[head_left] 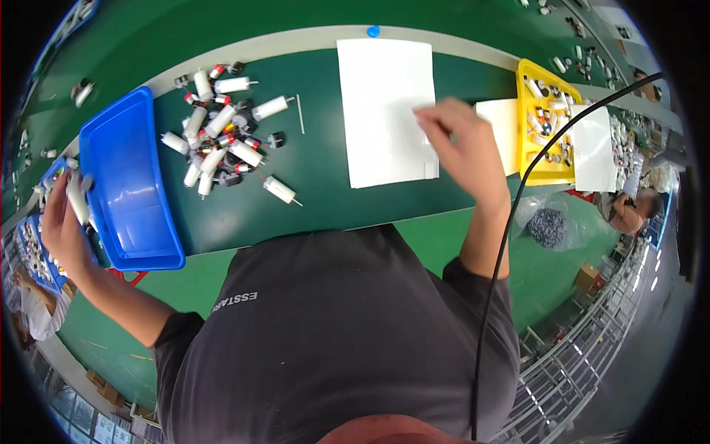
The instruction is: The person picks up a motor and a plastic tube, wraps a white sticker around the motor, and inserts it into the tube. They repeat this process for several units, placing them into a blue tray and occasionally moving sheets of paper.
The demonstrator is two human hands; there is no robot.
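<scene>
- Clearly at the far left, the left hand [65, 231] grips a white cylinder [77, 201] between thumb and fingers; motion blurs both.
- That cylinder sits at the left wall of the empty blue tray [134, 177], within the left hand's grasp and well apart from the right hand.
- Over on the other side, the right hand [464, 146] hovers near the right edge of a white sheet [386, 111], its fingers loosely curled, thumb and forefinger pointing left toward the paper. Blur hides the fingertips, so I cannot tell whether they pinch anything.
- Between the two hands, right of the blue tray, a loose pile of white cylinders [219, 122] with black, grey and red ends lies on the green table [318, 211].
- Nearest the table's front edge, one single cylinder [280, 190] lies apart from the pile, tilted, its thin tip pointing down and right.
- Beside the pile, a slender pale stick [300, 115] lies between it and the white sheet.
- Farther right, beyond the right hand, a yellow tray [523, 122] holds more small parts, with a black cable [515, 207] passing in front.
</scene>
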